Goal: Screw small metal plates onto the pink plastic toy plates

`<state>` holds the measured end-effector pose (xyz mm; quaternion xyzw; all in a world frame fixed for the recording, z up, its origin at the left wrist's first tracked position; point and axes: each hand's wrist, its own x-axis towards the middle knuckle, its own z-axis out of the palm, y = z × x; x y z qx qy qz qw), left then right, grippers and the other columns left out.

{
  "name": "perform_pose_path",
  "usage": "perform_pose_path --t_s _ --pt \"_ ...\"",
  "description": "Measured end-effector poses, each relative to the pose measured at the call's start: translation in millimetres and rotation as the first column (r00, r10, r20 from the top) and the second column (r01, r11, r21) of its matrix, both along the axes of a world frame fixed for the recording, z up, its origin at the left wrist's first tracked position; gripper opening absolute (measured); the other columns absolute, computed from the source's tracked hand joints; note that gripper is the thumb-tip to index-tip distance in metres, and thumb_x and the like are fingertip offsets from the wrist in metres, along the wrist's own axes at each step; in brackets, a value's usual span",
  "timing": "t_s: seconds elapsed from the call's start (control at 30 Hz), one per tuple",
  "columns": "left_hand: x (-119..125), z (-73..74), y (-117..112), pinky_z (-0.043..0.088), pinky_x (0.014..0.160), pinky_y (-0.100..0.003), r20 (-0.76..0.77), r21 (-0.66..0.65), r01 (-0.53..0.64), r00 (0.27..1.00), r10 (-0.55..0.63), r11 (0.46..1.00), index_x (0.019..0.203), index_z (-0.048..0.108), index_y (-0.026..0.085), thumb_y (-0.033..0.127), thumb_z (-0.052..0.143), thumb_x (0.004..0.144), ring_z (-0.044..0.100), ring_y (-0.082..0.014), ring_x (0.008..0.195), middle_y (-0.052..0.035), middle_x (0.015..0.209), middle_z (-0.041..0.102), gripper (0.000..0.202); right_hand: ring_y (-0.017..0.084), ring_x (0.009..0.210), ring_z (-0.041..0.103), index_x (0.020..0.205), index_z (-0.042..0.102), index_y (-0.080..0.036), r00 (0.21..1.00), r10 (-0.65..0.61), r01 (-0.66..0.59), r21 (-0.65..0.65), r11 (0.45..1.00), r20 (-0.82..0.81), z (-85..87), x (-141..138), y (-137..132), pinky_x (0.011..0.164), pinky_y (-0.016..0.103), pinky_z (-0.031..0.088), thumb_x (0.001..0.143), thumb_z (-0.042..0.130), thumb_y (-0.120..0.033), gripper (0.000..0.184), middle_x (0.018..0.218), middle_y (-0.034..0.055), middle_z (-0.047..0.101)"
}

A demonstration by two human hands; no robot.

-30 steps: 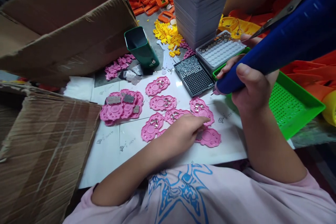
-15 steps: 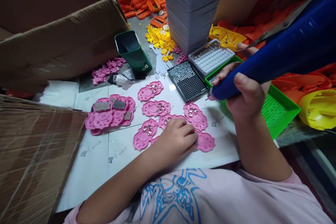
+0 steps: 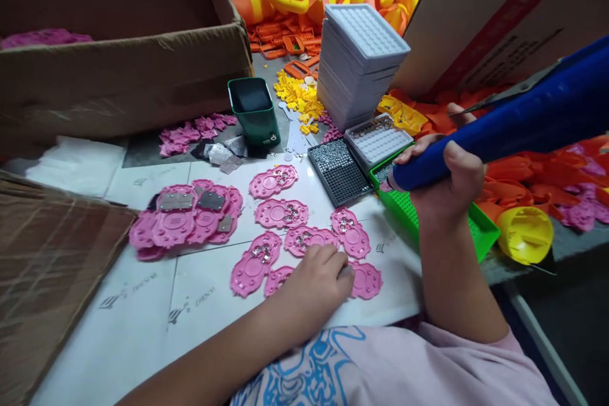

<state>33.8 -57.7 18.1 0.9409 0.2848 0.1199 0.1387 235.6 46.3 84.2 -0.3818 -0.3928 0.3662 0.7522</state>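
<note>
A cardboard box walls off the far left, and a second box juts in along the near left. Behind the work stand a green cup and a tall stack of white trays, with small yellow pieces heaped between them. A black tray of small metal bits and a white tray of round ones sit side by side, just beyond the green basket, over which the right forearm passes. A yellow cup is beside the basket's near corner. White paper spreads toward the near left, and a narrower strip runs from the plates to the right forearm; the shirt closes off the near edge. The hands are apart. The right hand is wrapped around a blue tool, scissors lying along its top. The left hand rests, fingers curled, over the left end of a pink plate, nearest the shirt; whether it grips cannot be told. That plate has a scalloped rim and raised round middle; neighbouring ones carry shiny metal parts.
</note>
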Motion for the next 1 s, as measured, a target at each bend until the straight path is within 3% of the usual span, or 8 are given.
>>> perform_pose_path --t_s 0.13,0.3,0.6,0.77,1.0 --pt "2 -1.3 -3 0.042 0.07 -0.037 -0.008 0.029 -0.014 1.0 0.014 0.999 0.089 0.064 0.014 0.016 0.059 0.091 0.052 -0.0222 0.082 -0.0091 0.089 0.062 0.005 0.014 0.043 0.057 0.075 0.059 -0.024 0.999 -0.022 0.02 0.047 0.999 0.038 -3.8 -11 29 0.044 0.027 0.047 0.061 0.065 -0.031 0.016 0.052 -0.0055 0.059" --pt "3 -6.2 -5 0.039 0.067 -0.037 -0.006 0.085 0.002 1.0 -0.002 0.996 0.089 0.064 0.014 0.012 0.058 0.09 0.053 -0.0228 0.082 -0.0093 0.09 0.063 0.007 0.012 0.04 0.056 0.063 0.051 -0.023 0.995 -0.043 0.037 0.065 0.997 0.092 -15.4 -19 60 0.042 0.025 0.046 0.064 0.065 -0.036 0.019 0.05 -0.006 0.056" --pt "5 -6.4 -8 0.037 0.069 -0.038 0.08 0.117 -0.041 0.996 0.031 0.992 0.085 0.066 0.014 0.013 0.066 0.085 0.051 -0.0241 0.087 -0.0094 0.103 0.065 0.001 0.011 0.039 0.054 0.067 0.056 -0.023 0.99 -0.117 0.111 0.08 0.991 0.073 -28.4 -21 79 0.041 0.025 0.045 0.066 0.064 -0.039 0.018 0.05 -0.0075 0.054" --pt "4 -4.3 -6 0.036 0.069 -0.039 0.047 0.095 -0.011 0.999 0.007 0.995 0.086 0.066 0.015 0.013 0.066 0.086 0.052 -0.0238 0.085 -0.0068 0.094 0.065 0.001 0.011 0.039 0.054 0.058 0.052 -0.022 0.992 -0.116 0.112 0.079 0.991 0.056 -32.1 -22 81 0.04 0.024 0.044 0.064 0.062 -0.033 0.016 0.049 -0.0059 0.055" --pt "4 -2.7 -6 0.036 0.07 -0.039 0.025 0.097 0.0 1.0 -0.003 0.995 0.089 0.066 0.014 0.014 0.067 0.086 0.053 -0.0239 0.085 -0.007 0.092 0.065 0.003 0.012 0.039 0.054 0.077 0.058 -0.024 0.987 -0.094 0.082 0.102 0.991 0.127 -36.3 -18 83 0.041 0.025 0.045 0.066 0.065 -0.04 0.021 0.051 -0.0077 0.053"
